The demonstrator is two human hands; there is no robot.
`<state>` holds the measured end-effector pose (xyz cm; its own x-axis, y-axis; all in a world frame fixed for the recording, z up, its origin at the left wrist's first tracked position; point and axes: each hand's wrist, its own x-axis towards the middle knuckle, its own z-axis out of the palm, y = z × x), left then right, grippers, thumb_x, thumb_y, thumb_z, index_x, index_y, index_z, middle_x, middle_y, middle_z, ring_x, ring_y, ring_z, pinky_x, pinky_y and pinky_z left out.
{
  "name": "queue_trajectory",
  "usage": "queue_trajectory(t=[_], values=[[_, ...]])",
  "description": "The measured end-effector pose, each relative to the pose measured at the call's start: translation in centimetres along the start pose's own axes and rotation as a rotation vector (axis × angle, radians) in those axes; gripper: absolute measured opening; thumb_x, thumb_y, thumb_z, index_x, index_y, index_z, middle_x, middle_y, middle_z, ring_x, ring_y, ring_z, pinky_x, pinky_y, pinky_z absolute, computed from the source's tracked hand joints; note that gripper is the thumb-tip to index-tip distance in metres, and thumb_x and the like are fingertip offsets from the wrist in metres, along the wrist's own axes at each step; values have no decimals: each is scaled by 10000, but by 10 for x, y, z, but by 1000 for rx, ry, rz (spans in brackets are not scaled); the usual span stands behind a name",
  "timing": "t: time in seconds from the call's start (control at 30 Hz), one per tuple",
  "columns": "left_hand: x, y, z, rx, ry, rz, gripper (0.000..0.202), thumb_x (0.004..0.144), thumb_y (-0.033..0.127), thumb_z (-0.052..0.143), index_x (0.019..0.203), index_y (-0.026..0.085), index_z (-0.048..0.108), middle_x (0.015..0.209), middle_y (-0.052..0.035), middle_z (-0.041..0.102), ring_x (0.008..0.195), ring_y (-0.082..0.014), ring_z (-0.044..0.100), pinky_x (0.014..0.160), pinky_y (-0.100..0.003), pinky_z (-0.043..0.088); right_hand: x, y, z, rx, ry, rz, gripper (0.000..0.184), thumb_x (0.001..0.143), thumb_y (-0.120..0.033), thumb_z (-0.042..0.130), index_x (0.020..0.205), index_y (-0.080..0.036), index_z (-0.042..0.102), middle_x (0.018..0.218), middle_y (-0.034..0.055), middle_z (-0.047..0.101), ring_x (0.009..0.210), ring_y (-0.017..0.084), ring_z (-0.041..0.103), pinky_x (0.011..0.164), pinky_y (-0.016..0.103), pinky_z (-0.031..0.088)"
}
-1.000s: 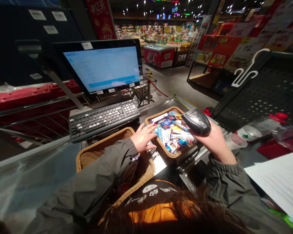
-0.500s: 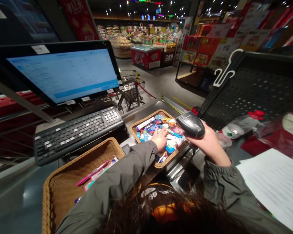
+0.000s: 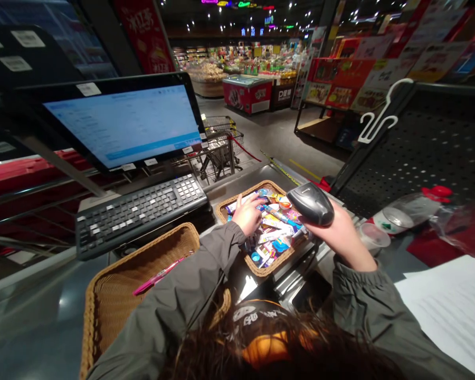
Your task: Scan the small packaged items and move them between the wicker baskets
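My left hand (image 3: pixel 247 215) reaches into the wicker basket (image 3: pixel 261 272) of small packaged items, at its back left part. The fingers look apart and rest over the colourful packets; their tips are partly hidden. A white-and-purple packet (image 3: pixel 234 205) lies beside the fingers. In my right hand (image 3: pixel 342 232) is a black barcode scanner (image 3: pixel 311 203), held over the right edge of that basket. Its lower part and my fingertips are hidden. A larger wicker basket (image 3: pixel 114 295) stands at the left under my left sleeve, with a pink pen-like item (image 3: pixel 158 277) in it.
A monitor (image 3: pixel 126 124) and a black keyboard (image 3: pixel 142 214) stand at the left. To the right are a plastic bottle (image 3: pixel 411 208) with a red cap, a clear cup (image 3: pixel 374 237) and papers (image 3: pixel 455 306). A white hanger (image 3: pixel 380 119) hangs on the black perforated panel (image 3: pixel 431 137).
My left hand has moved left and back within the basket, uncovering packets in its middle and front. My right hand still holds the scanner. The view has shifted slightly left.
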<state>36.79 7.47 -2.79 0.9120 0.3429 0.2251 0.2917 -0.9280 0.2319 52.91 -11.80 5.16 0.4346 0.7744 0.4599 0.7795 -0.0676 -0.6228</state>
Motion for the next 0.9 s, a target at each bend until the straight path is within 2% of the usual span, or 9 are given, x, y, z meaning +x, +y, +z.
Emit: queue_trajectory(t=[0.1,0.2,0.3,0.37,0.5,0.57,0.63,0.77,0.9], values=[[-14,-4,-5,78,-49,-1,144,844,263,619,781,213,738,1444,-60,553,1444,-333,325,1146,-733,75,1,-6,7,12,-5,-23,651,729,-476,747,1277,-149,618,1276,161,666,1182,333,630,1059,510,476],[-24,5,17,140,-157,11,207,819,382,673,855,195,753,1533,-108,443,1461,-356,279,1153,-710,123,1,-11,14,33,-11,-72,599,728,-472,751,1240,-179,648,1265,141,675,1181,324,630,1058,492,479],[-26,18,46,147,-190,8,163,830,327,659,889,212,760,1549,-97,421,1465,-339,287,1180,-676,110,-1,-15,19,47,-15,-93,608,723,-473,755,1242,-175,645,1268,146,668,1177,327,629,1062,500,474],[-24,23,58,134,-182,-4,157,848,274,631,900,206,761,1523,-114,454,1465,-335,296,1188,-670,103,-4,-17,19,44,-15,-98,599,726,-473,751,1235,-175,647,1264,150,667,1179,330,627,1063,505,473],[-20,20,58,82,-170,-28,168,865,256,605,899,196,758,1443,-120,544,1456,-336,317,1175,-692,126,-11,-20,14,32,-13,-82,553,740,-462,737,1212,-186,658,1252,145,673,1201,335,618,1062,506,476],[-19,15,45,67,-159,-42,144,859,256,614,863,210,751,1436,-87,558,1458,-327,315,1165,-704,134,-14,-21,11,27,-3,-70,556,740,-467,732,1211,-181,655,1257,147,671,1205,337,616,1063,509,476],[-21,8,22,52,-126,-76,129,857,265,627,827,213,740,1454,-64,546,1461,-325,312,1155,-717,137,-17,-22,9,19,9,-64,571,742,-478,728,1217,-170,651,1271,155,664,1207,338,615,1064,509,475],[-34,-9,-48,-38,21,-209,175,894,283,606,784,214,724,1490,-31,512,1476,-327,288,1141,-736,130,-18,-27,12,-4,37,-58,619,763,-503,718,1277,-174,613,1309,163,646,1220,339,608,1081,527,456],[-66,-24,-120,18,192,-322,199,917,303,591,796,211,719,1516,-53,477,1496,-333,241,1126,-753,129,-11,-38,25,-1,20,-149,673,757,-499,731,1325,-178,567,1357,172,609,1275,347,565,1099,540,437]])
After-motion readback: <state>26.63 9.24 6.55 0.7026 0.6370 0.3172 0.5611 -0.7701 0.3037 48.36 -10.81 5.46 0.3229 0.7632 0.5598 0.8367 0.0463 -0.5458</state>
